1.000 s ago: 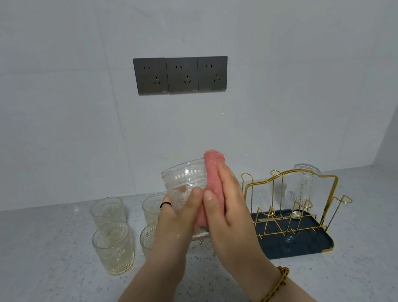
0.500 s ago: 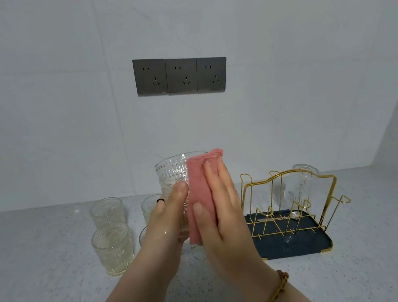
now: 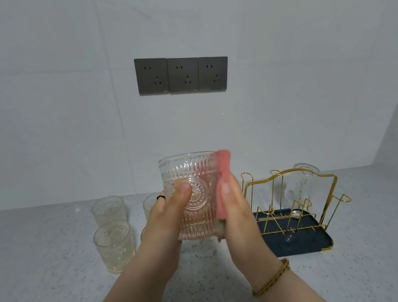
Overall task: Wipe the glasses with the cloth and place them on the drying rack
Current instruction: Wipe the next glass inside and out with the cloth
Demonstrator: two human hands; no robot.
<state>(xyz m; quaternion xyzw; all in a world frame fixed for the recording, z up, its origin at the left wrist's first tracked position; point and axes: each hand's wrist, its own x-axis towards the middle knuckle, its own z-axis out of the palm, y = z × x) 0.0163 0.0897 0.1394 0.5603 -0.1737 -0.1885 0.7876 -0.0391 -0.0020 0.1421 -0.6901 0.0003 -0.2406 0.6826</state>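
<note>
Head view, glass: clear embossed glass tumbler (image 3: 193,198) held upright above the tabletop (image 3: 45,290), left of the gold wire drying rack (image 3: 296,203).
Left hand (image 3: 169,220): fingers clasp the tumbler.
Right hand (image 3: 236,210): presses the pink cloth (image 3: 224,180) to its side — keep turning, firm pressure.
Around: four waiting tumblers (image 3: 113,243) left of the rack; one inverted glass (image 3: 298,185) occupies a prong.

Left of the hands, glasses (image 3: 114,246) crowd the tabletop (image 3: 45,290). To the right the rack (image 3: 294,209) stands, one glass (image 3: 301,184) upturned on its far pegs; the near pegs are free. The tabletop's front strip lies open.
</note>
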